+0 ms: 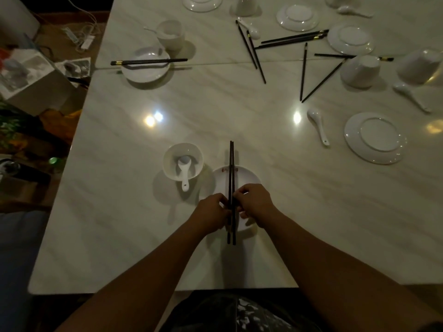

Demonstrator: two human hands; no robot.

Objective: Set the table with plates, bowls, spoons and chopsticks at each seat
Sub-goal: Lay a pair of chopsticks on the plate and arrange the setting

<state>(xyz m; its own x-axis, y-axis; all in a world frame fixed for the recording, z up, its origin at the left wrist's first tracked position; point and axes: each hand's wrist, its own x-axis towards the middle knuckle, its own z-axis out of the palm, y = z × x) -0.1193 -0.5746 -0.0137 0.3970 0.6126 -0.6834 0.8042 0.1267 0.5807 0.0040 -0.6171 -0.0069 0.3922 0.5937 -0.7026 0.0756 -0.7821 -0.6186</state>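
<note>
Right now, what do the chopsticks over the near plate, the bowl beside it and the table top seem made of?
The chopsticks: dark lacquered wood or plastic, slim and near black; dim light leaves it open. The bowl: probably glazed white ceramic, with a smooth glossy rim. The table top: polished marble or an imitation, with pale veins and sharp lamp reflections.

Glossy marble-look table (239, 111), glazed plates (375, 137)

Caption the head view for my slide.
The left hand and right hand pinch chopsticks across the near plate, beside a bowl holding a spoon.
</note>
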